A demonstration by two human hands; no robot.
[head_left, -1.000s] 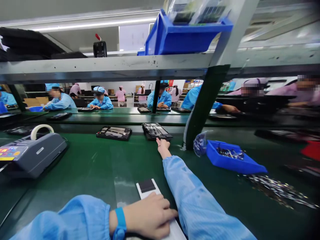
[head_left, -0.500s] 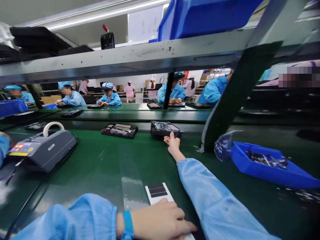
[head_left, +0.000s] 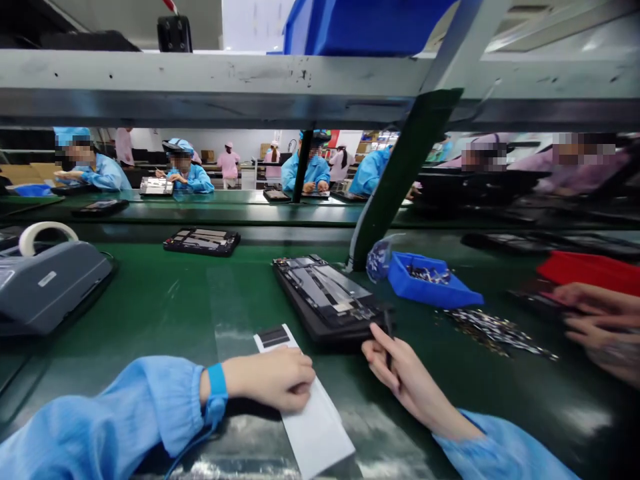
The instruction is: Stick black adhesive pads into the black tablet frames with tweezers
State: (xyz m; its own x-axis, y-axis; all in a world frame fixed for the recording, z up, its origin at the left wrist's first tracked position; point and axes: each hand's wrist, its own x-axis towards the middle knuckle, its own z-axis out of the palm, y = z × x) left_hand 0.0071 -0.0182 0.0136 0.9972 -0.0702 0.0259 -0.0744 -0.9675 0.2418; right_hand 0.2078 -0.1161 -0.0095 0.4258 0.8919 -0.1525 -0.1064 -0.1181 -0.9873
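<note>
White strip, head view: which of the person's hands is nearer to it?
Left. The left hand rests on the white strip; the right hand, pinching a small dark tool, is apart, to its right.

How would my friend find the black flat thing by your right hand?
On the green belt, find the blue bin. Left of it lies an open black device showing silver parts. Unlike the similar one farther back, it sits beside the right hand.
</note>
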